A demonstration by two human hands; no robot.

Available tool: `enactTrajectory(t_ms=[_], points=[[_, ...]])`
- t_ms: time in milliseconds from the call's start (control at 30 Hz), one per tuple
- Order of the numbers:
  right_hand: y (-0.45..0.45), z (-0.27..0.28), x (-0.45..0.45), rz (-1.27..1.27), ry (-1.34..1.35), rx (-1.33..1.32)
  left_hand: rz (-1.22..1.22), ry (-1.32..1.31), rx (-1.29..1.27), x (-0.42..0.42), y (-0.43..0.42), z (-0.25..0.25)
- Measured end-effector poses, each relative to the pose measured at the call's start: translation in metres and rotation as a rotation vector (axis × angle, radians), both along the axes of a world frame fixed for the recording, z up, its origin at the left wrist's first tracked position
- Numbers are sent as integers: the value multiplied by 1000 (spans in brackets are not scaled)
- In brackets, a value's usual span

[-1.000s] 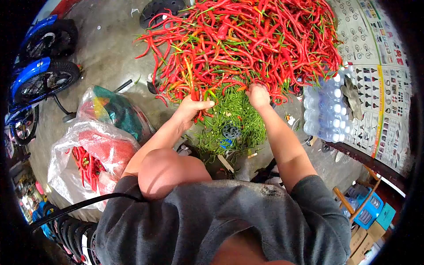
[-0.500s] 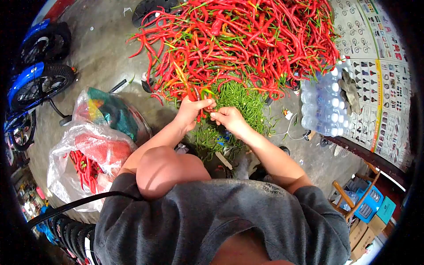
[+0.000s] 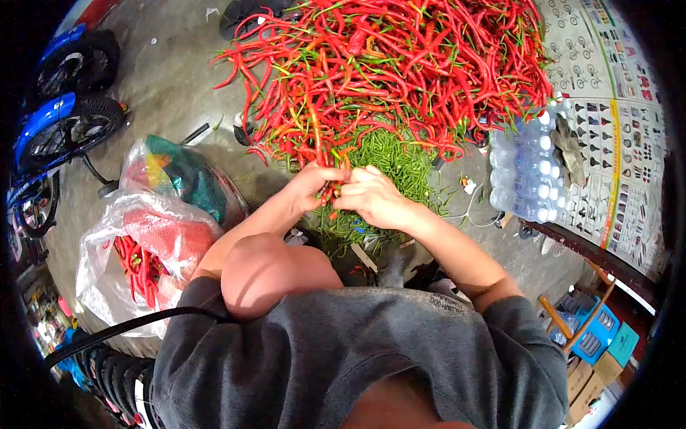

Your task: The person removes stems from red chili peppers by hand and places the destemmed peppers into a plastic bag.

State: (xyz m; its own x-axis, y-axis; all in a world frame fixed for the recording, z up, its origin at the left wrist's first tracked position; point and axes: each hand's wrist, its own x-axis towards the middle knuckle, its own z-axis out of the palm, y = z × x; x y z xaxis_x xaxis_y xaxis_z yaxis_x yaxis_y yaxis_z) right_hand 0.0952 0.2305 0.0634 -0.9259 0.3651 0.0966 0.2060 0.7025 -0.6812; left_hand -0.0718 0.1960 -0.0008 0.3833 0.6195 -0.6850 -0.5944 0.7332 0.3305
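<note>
My left hand (image 3: 309, 187) is closed around a small bunch of red chili peppers (image 3: 319, 143), which stick out above and below the fist. Green stem ends show at the lower end of the bunch. Right against it, my right hand (image 3: 375, 200) has its fingers curled and pressed together at the bunch; what they pinch is hidden. Beyond both hands spreads a large heap of red chili peppers (image 3: 414, 64) with green stems. Beneath and behind my right hand lies a pile of short green stems (image 3: 393, 161).
At left, a clear plastic bag (image 3: 96, 264) holds more red chilies beside woven sacks. Wrapped water bottles (image 3: 525, 171) stand at right, near a printed bicycle-parts poster (image 3: 593, 129). Blue-fendered wheels (image 3: 68, 132) are at far left, a blue crate (image 3: 597, 329) at lower right.
My right hand has moved up against my left hand, its fingers now curled more over the bunch. The chilies in my left hand point more upright.
</note>
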Motion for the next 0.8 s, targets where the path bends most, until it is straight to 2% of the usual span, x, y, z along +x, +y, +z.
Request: enactTrajectory(t_ms=[100,167,233,300,367,400,433,500,533,600,700,800], points=[[6,1,-2,94,-20,-29,10,39,13,-6,-2,-9],[20,-9,7,53,-4,-153,35,80,27,-23,9,8],[40,-18,15,-200,8,-410,204,186,133,-31,14,23],[68,-55,26,-496,-20,-111,275,188,192,-40,16,24],[84,-82,29,-437,-239,60,280,193,208,-45,13,23],[83,-82,27,-406,-409,93,313,118,212,-47,14,21],[83,-83,24,-404,-404,94,348,42,215,-48,14,18],[79,-83,20,-405,-752,235,358,-30,219,-50,14,12],[76,-84,23,-416,-782,277,383,-76,193,-48,15,16],[69,-80,31,-461,-745,224,434,-225,172,-46,15,15],[63,-77,44,-587,-600,114,443,-281,183,-45,16,13],[55,-65,49,-771,-183,-116,472,-251,153,-43,17,19]])
